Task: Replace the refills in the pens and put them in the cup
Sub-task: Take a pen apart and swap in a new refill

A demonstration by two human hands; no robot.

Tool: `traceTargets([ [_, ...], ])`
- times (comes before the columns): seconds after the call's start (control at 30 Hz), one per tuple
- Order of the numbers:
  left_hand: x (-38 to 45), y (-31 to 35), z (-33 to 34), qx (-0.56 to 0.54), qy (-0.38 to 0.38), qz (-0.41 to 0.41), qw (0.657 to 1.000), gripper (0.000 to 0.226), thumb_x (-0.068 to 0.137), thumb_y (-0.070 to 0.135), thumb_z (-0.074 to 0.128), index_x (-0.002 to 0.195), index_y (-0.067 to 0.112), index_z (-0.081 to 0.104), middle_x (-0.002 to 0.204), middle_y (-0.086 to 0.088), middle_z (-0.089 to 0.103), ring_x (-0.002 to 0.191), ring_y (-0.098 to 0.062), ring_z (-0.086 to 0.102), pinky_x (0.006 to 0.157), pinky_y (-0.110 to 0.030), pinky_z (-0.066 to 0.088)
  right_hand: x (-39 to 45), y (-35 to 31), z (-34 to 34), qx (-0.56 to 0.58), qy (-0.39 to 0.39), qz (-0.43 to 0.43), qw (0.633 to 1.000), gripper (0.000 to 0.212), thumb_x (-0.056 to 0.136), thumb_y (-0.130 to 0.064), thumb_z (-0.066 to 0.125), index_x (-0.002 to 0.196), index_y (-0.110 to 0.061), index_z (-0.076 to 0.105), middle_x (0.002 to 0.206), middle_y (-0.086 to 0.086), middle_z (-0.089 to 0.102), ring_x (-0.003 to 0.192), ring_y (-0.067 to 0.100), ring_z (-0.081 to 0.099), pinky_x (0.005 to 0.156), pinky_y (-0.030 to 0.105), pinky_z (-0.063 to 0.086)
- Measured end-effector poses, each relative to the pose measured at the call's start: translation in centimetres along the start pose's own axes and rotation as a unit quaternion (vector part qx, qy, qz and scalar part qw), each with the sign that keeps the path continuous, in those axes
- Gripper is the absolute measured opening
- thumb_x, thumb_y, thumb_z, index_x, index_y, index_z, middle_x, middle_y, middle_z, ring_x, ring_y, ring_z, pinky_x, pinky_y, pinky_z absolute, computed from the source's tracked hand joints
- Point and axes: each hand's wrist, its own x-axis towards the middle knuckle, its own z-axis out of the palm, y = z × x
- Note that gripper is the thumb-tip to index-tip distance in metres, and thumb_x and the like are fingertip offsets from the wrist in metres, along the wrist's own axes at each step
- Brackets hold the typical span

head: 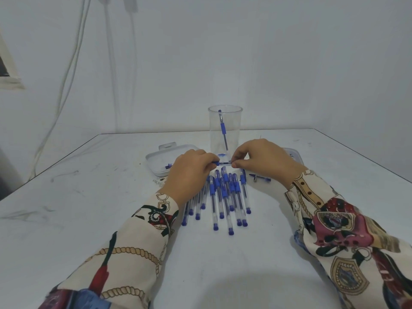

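Observation:
A blue-capped clear pen (223,163) lies crosswise in the air between my hands, just in front of the cup. My left hand (188,172) grips its blue end and my right hand (260,158) pinches the other end. Behind them stands a tall clear plastic cup (225,121) with one blue pen (223,130) leaning inside it. Several blue pens (225,197) lie side by side on the white table (89,219) below my hands. One small blue pen piece (260,179) lies apart to the right.
An open white plastic case (156,159) sits left of the cup with a blue piece in it; another white lid edge (294,153) shows behind my right hand. White cables (73,63) hang on the wall at the left. The table's far edge meets the wall.

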Motion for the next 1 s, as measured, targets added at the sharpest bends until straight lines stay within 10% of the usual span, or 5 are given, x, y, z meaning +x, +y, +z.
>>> traceTargets([
  [0.4,-0.2,0.3,0.2,0.003,-0.001,0.018,1.0,0.025,0.096,0.026,0.047,0.115,0.023,0.062,0.102,0.0,0.066,0.093,-0.02,0.054,0.082,-0.038,0.044,0.0,-0.2,0.5,0.012,-0.033,-0.023,0.999,0.022,0.094,-0.04,0.053,0.103,-0.031,0.07,0.094,-0.018,0.062,0.069,-0.005,0.048,0.061,0.021,0.036],
  [0.57,-0.2,0.3,0.1,0.002,-0.001,0.01,1.0,0.025,0.096,0.026,0.046,0.116,0.023,0.062,0.105,0.001,0.065,0.095,-0.019,0.054,0.084,-0.037,0.043,0.0,0.7,-0.6,0.061,-0.047,0.013,0.997,0.017,0.091,-0.036,0.058,0.1,-0.031,0.072,0.088,-0.018,0.062,0.092,0.005,0.059,0.086,0.032,0.048],
  [1.0,-0.2,0.1,0.1,-0.001,-0.01,0.001,1.0,0.026,0.097,0.025,0.045,0.117,0.023,0.062,0.107,0.001,0.065,0.097,-0.018,0.053,0.086,-0.035,0.043,-0.6,2.5,-1.7,-0.006,-0.136,0.093,0.986,0.007,0.072,-0.024,0.079,0.077,-0.026,0.077,0.075,-0.016,0.068,0.083,0.003,0.06,0.077,0.027,0.049],
])
